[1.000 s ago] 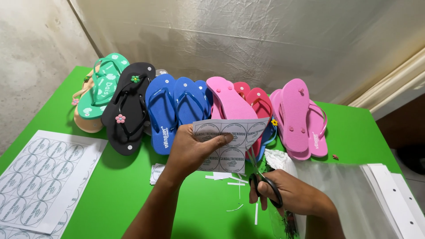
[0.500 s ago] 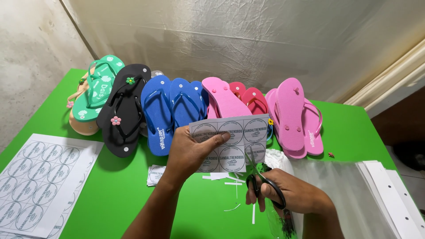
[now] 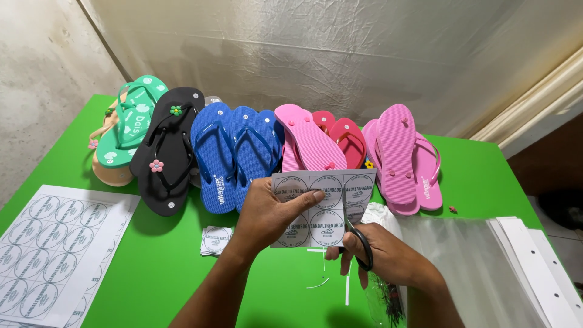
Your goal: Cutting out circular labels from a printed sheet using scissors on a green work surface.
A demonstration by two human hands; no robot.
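My left hand [image 3: 267, 214] grips a grey paper sheet of round labels [image 3: 322, 203] by its left side, holding it upright above the green table [image 3: 164, 273]. My right hand [image 3: 379, 255] holds black-handled scissors [image 3: 355, 234], whose blades reach up into the sheet between two columns of labels. A small stack of cut square labels [image 3: 216, 240] lies on the table just left of my left wrist. Thin paper strips [image 3: 331, 273] lie below the sheet.
A row of flip-flops lies along the far side: green [image 3: 130, 121], black [image 3: 167, 149], blue [image 3: 234, 155], pink [image 3: 310, 143], red [image 3: 346, 140], pink [image 3: 404, 158]. A full white label sheet [image 3: 54, 246] lies at left. Clear plastic bags [image 3: 449, 261] and white cards [image 3: 534, 267] are at right.
The scissors have moved up from below the sheet and now cut into it. My left hand has shifted the sheet slightly lower and to the right.
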